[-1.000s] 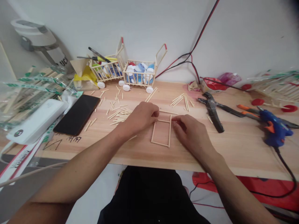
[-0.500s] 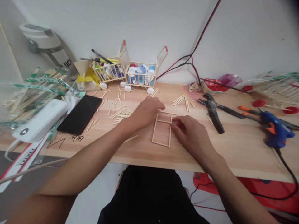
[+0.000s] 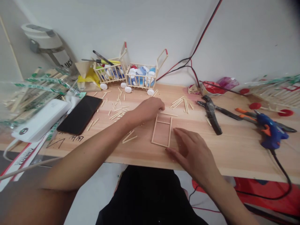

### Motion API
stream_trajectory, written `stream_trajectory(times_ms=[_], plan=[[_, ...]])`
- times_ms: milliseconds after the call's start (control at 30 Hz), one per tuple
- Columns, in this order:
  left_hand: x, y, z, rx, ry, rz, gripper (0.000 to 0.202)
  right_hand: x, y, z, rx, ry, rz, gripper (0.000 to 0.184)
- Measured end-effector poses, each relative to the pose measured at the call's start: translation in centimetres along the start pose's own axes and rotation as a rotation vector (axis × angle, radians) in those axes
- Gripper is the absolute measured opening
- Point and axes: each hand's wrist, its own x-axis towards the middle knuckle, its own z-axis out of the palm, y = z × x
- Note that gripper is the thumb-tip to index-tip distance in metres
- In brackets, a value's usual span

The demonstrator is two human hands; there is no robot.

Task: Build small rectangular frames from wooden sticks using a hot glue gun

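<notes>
A small ladder-like frame of thin wooden sticks (image 3: 169, 132) lies flat on the wooden tabletop, with a crossbar near its far end. At that end, my left hand (image 3: 151, 107) is closed, fingers bent down over the far left corner. Its fingertips are hidden, so what they grip cannot be made out. One stick (image 3: 170, 114) runs to the right from beside those fingers. My right hand (image 3: 195, 150) is open beside the frame's right rail, thumb and fingers spread. Its thumb tip is close to the near right corner.
Loose cut sticks (image 3: 117, 114) lie around my left forearm, more (image 3: 179, 102) beyond the frame. Two stick-built carts (image 3: 140, 78) stand at the back. Black-handled pliers (image 3: 212, 115) and a blue glue gun (image 3: 270, 129) lie right; a phone (image 3: 81, 114) and white power bank (image 3: 43, 120) left.
My right hand has drawn back from the upper right rail toward me, and its fingers have spread. My left hand stays at the frame's far end.
</notes>
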Motion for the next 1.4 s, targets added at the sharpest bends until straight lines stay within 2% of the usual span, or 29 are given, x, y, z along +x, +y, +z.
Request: stream_trajectory(times_ms=[167,600,1400], plan=[[1.2,0.4,-0.8,-0.052,-0.075,-0.014,0.026,-0.7,-0.9,0.5,-0.023,-0.020,-0.017,0.058],[0.9,-0.5,1.1,-0.168,0.063,0.041,0.025,0.0,-0.4,0.3,-0.010,-0.043,-0.052,0.045],[0.7,0.0,1.3,-0.198,0.088,0.035,0.026,0.5,0.5,0.2,-0.025,-0.058,-0.102,0.045]])
